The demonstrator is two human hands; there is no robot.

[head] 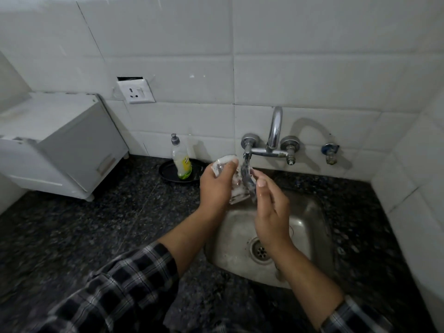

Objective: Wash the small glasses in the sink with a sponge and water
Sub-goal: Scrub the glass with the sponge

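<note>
My left hand (216, 182) grips a small clear glass (236, 188), tilted under the tap spout (247, 156) above the steel sink (312, 219). Water (245, 169) runs from the spout onto the glass. A second pale, glass-like piece (224, 161) shows above my left fingers; whether it is another glass I cannot tell. My right hand (270, 207) is at the right side of the glass, with its fingertips on the wet rim in the stream. No sponge is visible.
A dish soap bottle (181, 162) stands on a black plate (168, 173) left of the tap. A white appliance (60, 145) sits at the far left of the dark granite counter (120, 224). The sink drain (260, 251) lies below my right wrist.
</note>
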